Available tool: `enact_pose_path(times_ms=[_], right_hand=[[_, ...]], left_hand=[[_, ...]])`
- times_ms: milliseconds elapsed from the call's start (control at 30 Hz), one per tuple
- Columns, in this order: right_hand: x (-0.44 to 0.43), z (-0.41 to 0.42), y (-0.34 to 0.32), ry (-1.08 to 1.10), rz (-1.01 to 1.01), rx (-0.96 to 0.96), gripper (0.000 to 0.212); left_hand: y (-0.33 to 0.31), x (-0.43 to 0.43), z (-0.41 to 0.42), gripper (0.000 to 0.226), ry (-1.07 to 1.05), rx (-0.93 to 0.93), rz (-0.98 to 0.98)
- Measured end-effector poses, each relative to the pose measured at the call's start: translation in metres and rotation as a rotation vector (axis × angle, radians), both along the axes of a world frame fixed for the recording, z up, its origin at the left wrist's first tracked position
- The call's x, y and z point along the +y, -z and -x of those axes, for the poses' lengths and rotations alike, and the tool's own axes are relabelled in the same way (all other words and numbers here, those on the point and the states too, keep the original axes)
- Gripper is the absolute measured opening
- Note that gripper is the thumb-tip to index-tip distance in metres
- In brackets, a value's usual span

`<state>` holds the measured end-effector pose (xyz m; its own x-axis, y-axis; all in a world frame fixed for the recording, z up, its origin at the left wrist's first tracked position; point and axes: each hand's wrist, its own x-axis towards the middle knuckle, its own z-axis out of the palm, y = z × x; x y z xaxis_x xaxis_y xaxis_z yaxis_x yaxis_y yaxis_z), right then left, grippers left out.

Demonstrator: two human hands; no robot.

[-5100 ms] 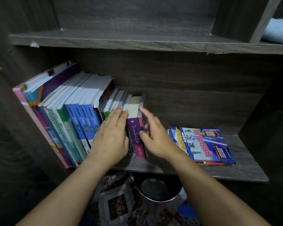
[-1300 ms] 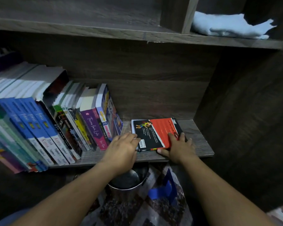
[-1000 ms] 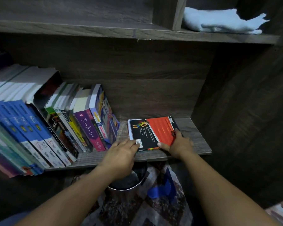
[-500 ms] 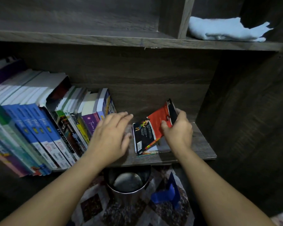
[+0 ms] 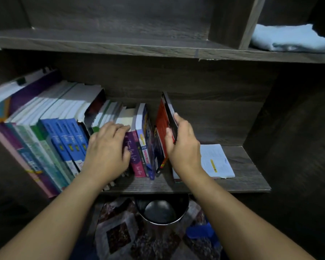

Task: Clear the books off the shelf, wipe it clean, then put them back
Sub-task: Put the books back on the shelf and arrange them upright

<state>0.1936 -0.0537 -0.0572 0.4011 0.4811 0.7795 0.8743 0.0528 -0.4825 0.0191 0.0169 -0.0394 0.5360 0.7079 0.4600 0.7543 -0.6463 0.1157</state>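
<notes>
Dark wood-grain shelf (image 5: 251, 177) bearing a row of books (image 5: 64, 139), upright and leaning left. The right hand (image 5: 182, 145) grips a red-and-black book (image 5: 164, 126), thumb on its left face and fingers on its right. The book stands on edge at the row's right end, just beside a blue-spined book (image 5: 144, 139). The left hand (image 5: 107, 152) rests with relaxed fingers on the spines beside a purple book (image 5: 134, 152), holding nothing. A white book (image 5: 217, 162) lies flat to the right. Upper shelf (image 5: 120, 45), far right: a pale blue cloth (image 5: 293, 39). Below, near: a metal bin (image 5: 161, 212).
</notes>
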Motion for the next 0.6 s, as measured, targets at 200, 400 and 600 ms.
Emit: enact_pose_path(times_ms=[200, 400, 600], right_hand=[[0.018, 0.019, 0.022, -0.333, 0.406, 0.102, 0.052], [0.019, 0.009, 0.033, -0.405, 0.732, 0.158, 0.064], [0.017, -0.003, 0.033, -0.337, 0.8, 0.062, 0.063]], left_hand=[[0.007, 0.002, 0.009, 0.067, 0.059, 0.009, -0.029], [0.01, 0.006, 0.014, 0.069, 0.083, 0.032, -0.022], [0.009, 0.001, 0.009, 0.064, 0.064, -0.034, 0.007]])
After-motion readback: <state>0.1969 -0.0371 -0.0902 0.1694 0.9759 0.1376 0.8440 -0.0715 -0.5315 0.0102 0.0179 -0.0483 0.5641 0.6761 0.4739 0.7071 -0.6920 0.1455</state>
